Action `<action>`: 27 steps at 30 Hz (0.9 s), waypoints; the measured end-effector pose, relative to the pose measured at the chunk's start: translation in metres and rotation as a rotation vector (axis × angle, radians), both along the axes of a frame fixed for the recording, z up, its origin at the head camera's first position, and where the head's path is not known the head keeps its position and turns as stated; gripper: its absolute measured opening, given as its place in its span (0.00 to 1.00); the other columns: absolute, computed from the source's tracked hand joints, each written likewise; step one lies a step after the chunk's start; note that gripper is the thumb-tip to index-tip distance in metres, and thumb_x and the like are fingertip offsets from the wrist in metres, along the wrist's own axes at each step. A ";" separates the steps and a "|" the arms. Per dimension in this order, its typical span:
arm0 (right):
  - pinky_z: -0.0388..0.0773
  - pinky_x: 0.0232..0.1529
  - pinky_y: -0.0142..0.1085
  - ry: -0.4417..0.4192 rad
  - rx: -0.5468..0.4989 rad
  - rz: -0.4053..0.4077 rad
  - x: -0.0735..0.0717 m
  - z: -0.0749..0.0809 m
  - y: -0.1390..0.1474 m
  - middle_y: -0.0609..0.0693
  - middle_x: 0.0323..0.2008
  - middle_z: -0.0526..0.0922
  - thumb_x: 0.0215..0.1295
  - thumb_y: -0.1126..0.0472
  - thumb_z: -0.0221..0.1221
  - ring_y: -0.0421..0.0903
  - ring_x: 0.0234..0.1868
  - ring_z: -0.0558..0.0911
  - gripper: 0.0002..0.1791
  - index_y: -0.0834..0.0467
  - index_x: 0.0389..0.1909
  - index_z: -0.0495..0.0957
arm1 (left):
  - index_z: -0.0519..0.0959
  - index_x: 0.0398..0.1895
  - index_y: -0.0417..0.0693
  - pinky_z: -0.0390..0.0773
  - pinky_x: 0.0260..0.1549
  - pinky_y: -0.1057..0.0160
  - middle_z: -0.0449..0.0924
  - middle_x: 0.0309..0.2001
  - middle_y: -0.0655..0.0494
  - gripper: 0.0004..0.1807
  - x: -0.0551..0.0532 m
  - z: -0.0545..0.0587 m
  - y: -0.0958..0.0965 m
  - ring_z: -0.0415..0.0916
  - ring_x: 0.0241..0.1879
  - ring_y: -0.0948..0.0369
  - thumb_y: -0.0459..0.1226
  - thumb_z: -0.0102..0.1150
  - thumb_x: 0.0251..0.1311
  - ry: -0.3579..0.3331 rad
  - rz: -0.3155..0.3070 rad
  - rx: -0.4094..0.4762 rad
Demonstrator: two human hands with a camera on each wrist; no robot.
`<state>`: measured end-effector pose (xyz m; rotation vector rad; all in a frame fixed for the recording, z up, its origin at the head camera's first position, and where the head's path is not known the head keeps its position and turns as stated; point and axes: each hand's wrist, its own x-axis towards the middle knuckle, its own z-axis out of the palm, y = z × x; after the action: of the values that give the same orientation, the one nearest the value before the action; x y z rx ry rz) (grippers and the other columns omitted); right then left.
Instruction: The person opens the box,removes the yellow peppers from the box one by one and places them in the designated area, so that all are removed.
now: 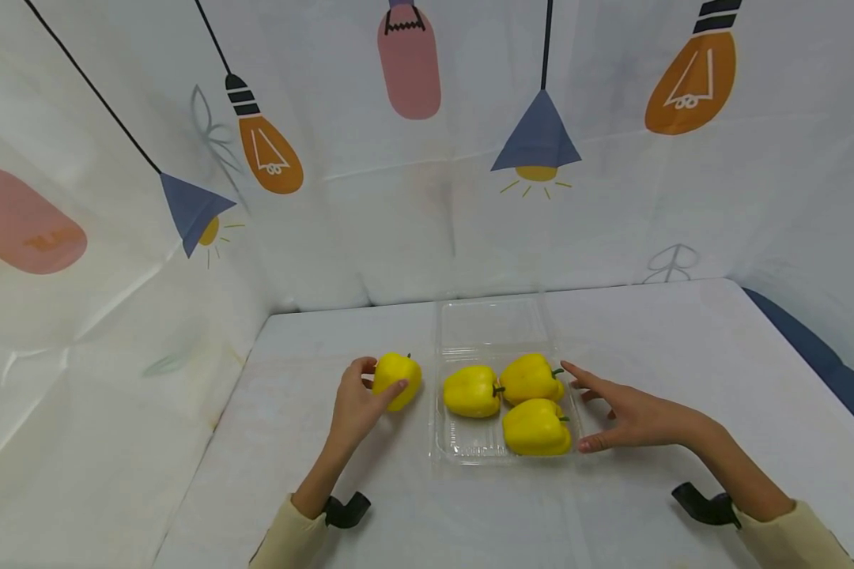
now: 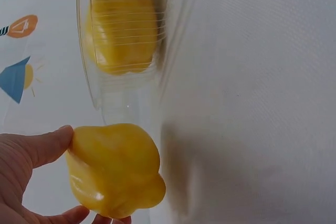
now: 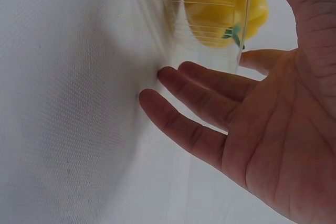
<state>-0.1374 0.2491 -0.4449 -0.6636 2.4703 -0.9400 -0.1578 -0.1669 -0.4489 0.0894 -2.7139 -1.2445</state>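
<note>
My left hand (image 1: 359, 403) grips a yellow bell pepper (image 1: 398, 378) between thumb and fingers, just left of a clear plastic container (image 1: 462, 452). In the left wrist view this bell pepper (image 2: 115, 169) shows its lobed underside, with a shadow on the table beside it. Inside the container lie three more yellow bell peppers (image 1: 472, 391), their green stems pointing right. At the container's right side is my right hand (image 1: 636, 415), fingers spread, thumb and index fingertip right at the rim. The right wrist view shows its palm (image 3: 283, 135) and loosely extended fingers, holding nothing.
The container's clear lid (image 1: 494, 322) is folded back, away from me. A white cloth covers the table (image 1: 327, 340). Behind it hangs a white curtain (image 1: 398, 213) printed with lamps and bulbs. A dark blue surface (image 1: 811, 340) shows past the table's right edge.
</note>
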 end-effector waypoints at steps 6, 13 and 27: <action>0.73 0.48 0.56 -0.002 0.002 -0.004 0.000 0.000 -0.001 0.64 0.66 0.61 0.49 0.43 0.68 0.62 0.61 0.67 0.60 0.48 0.74 0.37 | 0.68 0.55 0.42 0.75 0.41 0.57 0.72 0.50 0.48 0.38 0.000 -0.004 0.001 0.70 0.42 0.54 0.55 0.68 0.47 -0.002 0.022 -0.012; 0.73 0.49 0.57 -0.004 0.007 -0.008 0.000 0.000 -0.001 0.64 0.66 0.61 0.49 0.43 0.68 0.62 0.61 0.67 0.60 0.48 0.74 0.38 | 0.68 0.52 0.41 0.75 0.37 0.59 0.72 0.47 0.47 0.35 0.002 -0.007 0.002 0.71 0.39 0.54 0.55 0.68 0.49 0.030 0.028 -0.062; 0.74 0.48 0.55 -0.001 0.016 -0.006 0.001 0.001 -0.001 0.64 0.66 0.62 0.49 0.42 0.68 0.61 0.61 0.67 0.60 0.48 0.74 0.37 | 0.68 0.55 0.40 0.74 0.33 0.60 0.71 0.46 0.45 0.42 0.011 0.005 0.006 0.70 0.36 0.54 0.61 0.65 0.46 -0.009 0.057 -0.146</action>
<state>-0.1367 0.2482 -0.4443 -0.6501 2.4778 -0.9223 -0.1464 -0.1605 -0.4440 0.1542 -2.7790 -1.0305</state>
